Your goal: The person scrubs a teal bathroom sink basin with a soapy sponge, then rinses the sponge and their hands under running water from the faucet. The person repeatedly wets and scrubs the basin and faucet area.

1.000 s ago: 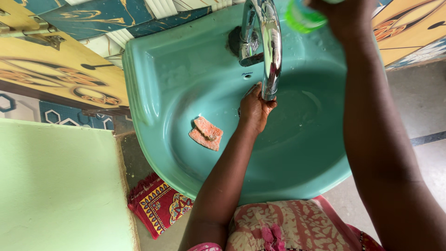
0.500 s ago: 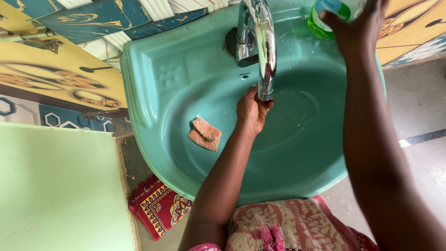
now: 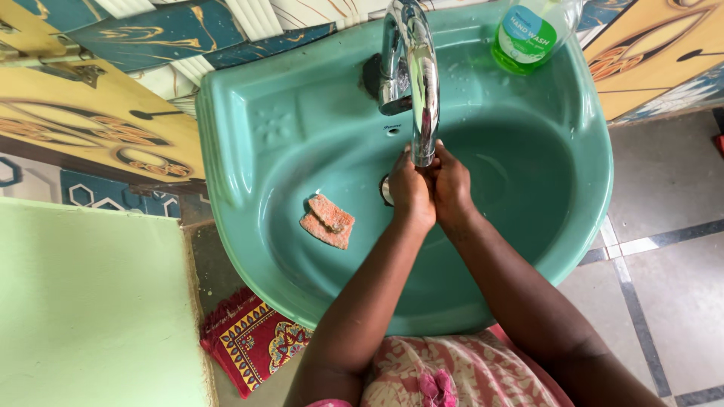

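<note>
- A teal sink lay around both hands.
- A chrome tap ended just above them.
- The left hand and right hand were pressed together (holding nothing).
- A soap bottle stood beyond the right hand.
- An orange sponge lay left of them.

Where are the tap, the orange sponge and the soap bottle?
tap point(image 3: 424, 83), head view, on its curved chrome spout.
orange sponge point(image 3: 326, 221), head view, its middle.
soap bottle point(image 3: 526, 34), head view, its label.
</note>
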